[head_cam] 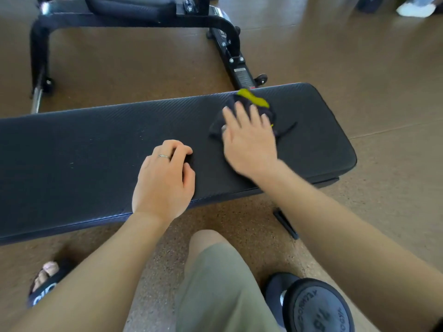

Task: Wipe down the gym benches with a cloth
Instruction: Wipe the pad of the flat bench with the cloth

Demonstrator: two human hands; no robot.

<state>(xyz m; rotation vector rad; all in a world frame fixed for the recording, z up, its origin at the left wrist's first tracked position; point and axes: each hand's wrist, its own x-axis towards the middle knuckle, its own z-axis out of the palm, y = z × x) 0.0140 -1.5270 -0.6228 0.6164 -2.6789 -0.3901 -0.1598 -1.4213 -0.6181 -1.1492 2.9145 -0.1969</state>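
A flat black gym bench (96,149) runs across the middle of the head view. On its right part lies a dark cloth (242,105) with a yellow-green patch. My right hand (249,137) presses flat on the cloth with fingers spread and straight; it is blurred by motion. My left hand (165,178) rests on the bench's near middle, its fingers curled under with nothing visible in them. A ring is on one finger.
A second bench with a black frame (230,34) stands behind on the brown floor. A black dumbbell (314,307) lies at the bottom right beside my knee (211,271). My sandalled foot (45,281) is at the bottom left. Someone's white shoe (417,8) is at top right.
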